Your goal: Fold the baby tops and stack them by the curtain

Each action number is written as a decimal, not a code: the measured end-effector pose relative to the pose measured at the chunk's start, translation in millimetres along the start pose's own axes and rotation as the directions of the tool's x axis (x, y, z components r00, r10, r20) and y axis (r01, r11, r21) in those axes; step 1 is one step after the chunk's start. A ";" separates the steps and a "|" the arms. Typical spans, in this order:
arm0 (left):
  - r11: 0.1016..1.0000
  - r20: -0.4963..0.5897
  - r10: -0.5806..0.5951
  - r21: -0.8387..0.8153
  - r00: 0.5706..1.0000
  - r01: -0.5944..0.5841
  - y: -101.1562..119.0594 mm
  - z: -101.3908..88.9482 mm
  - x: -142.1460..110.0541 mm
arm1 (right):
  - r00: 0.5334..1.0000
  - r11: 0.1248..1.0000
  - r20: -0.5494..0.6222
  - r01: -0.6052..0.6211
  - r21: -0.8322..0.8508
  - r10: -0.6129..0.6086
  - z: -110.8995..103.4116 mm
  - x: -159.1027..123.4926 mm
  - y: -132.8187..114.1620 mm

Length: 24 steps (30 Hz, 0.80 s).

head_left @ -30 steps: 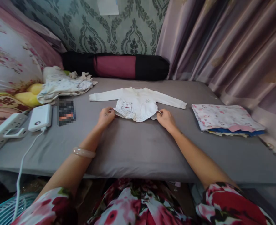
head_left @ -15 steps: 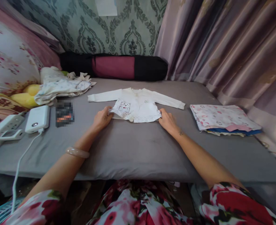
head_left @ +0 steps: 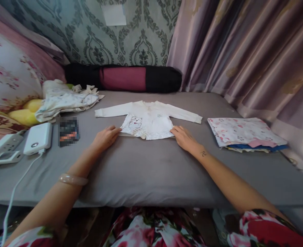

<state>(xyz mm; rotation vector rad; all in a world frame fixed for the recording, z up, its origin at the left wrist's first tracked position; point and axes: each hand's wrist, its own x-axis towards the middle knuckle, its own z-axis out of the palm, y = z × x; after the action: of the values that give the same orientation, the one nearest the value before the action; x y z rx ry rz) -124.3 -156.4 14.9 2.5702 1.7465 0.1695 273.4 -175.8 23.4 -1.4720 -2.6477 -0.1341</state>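
Observation:
A small white long-sleeved shirt (head_left: 151, 120) lies front up on the grey sheet, sleeves spread to both sides. A bear drawing shows on its front, with printed lines along the hem. At the hem's left corner is my left hand (head_left: 107, 137), its fingertips closed on the cloth edge. My right hand (head_left: 184, 138) has its fingers closed at the opposite hem corner. Both thumbs are mostly hidden. A pale bangle (head_left: 73, 179) circles my left forearm.
Folded printed cloth (head_left: 246, 133) lies at the right. To the left are a white power bank (head_left: 38, 138) with a cable, a power strip (head_left: 2, 151), a blurred-out dark item (head_left: 68, 131) and crumpled clothes (head_left: 66, 99). A black-and-maroon bolster (head_left: 123, 78) lines the wall.
The hem lies flatter and its corners sit straighter. Both hands stay at the hem corners, with the left fingers stretched out more. The whole view has shifted slightly.

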 end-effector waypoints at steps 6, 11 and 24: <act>0.976 0.013 0.125 -0.180 0.992 -0.120 -23.6 -7.6 -7.8 | 0.996 0.991 0.068 0.043 0.127 -0.052 -11.6 -17.7 11.8; 0.956 -0.049 -0.066 -0.290 0.997 0.049 -13.9 -22.4 9.4 | 0.985 0.972 0.129 -0.140 0.187 0.117 -29.4 0.9 2.5; 0.776 -0.039 -0.614 -0.215 0.788 0.593 39.3 -7.2 112.7 | 0.733 0.691 0.034 -0.654 0.308 0.679 4.2 102.9 -7.6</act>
<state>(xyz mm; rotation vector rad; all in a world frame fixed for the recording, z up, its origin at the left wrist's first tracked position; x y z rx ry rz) -47.6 -66.6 33.7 1.7716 2.3570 0.4325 212.8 -92.8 33.2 -2.1283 -1.7826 0.2584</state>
